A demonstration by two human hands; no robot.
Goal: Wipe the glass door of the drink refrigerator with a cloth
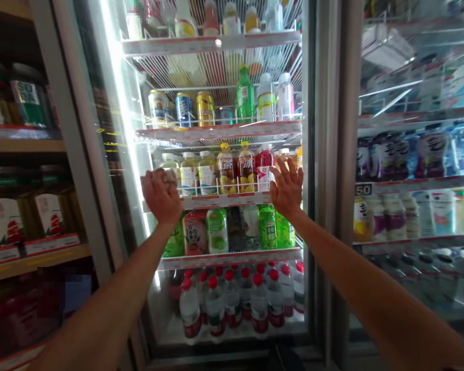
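Both my arms reach forward to a lit drinks fridge. My left hand [160, 196] is closed around a crumpled, pale brownish cloth [169, 178], at the left end of the middle shelf, in front of a pale bottle [170, 164]. On the right, my right hand [288, 188] has its fingers spread and holds nothing. It is at the right end of the same shelf, beside a red drink bottle [265, 165]; whether it touches the shelf rail I cannot tell. Between the hands stand yellow-capped tea bottles [246, 167] and white-labelled bottles [207, 172].
Below are green drink cartons [268, 226] and, at the bottom, several red-capped water bottles [215, 304]. Cans [205, 109] and a green bottle [245, 95] stand above. A metal door frame [338, 180] borders another fridge section on the right. Wooden shelves [38, 263] with jars flank the left.
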